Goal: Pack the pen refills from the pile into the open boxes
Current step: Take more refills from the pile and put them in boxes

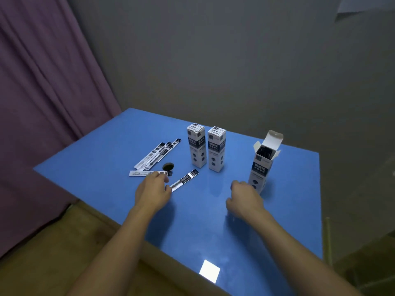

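A pile of packaged pen refills (157, 154) lies on the blue table (102, 159), left of centre. One refill (141, 173) lies crosswise below the pile, and another (186, 180) lies slanted to its right. My left hand (152, 192) hovers between these two with loosely curled fingers, its thumb at the slanted refill's near end; no grip is visible. An open box (259, 167) stands upright at the right, flaps up, with dark refills inside. My right hand (243, 198) rests loosely curled beside the box's base and holds nothing.
Two closed boxes (196, 146) (215, 149) stand upright side by side behind the slanted refill. A round hole (168, 166) sits in the tabletop near the pile. A purple curtain (42, 92) hangs on the left, a grey wall behind.
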Available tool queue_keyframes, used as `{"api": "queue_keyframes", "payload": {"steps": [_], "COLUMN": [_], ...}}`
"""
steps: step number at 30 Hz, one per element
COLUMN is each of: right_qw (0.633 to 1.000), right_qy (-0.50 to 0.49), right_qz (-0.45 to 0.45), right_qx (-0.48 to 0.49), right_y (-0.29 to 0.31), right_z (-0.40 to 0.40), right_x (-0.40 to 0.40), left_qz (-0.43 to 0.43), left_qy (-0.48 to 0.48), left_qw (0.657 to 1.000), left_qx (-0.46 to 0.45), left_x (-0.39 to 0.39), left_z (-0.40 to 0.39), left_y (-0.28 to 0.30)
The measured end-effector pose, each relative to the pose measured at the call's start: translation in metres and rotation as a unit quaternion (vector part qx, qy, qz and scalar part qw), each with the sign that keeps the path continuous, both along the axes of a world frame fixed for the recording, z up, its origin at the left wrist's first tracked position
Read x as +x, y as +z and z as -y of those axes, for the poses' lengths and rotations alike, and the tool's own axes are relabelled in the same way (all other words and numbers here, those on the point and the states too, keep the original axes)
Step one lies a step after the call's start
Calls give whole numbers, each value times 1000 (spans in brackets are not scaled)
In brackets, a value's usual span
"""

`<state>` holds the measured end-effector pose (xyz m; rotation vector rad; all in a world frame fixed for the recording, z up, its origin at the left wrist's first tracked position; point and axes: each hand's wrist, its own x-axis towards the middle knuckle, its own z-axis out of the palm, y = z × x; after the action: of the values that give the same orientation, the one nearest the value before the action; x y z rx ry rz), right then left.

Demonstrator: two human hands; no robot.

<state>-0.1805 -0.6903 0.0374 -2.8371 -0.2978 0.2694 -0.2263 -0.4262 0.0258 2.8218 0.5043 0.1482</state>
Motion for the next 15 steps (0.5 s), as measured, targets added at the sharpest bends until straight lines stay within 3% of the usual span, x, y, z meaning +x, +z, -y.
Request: {"api": "queue_keyframes", "payload": {"steps": [15], "right_qw": [992], "right_qy": [105], "right_qz": [45], "right_qx": [-45], "right_y": [6], "right_z": [-175], "right_x": [-3], "left_qz": [-28], "left_qy": [29], "left_qw": [998], "left_qx": [58], "left_x": [-49], "left_z": [-151], "left_y": [8]}}
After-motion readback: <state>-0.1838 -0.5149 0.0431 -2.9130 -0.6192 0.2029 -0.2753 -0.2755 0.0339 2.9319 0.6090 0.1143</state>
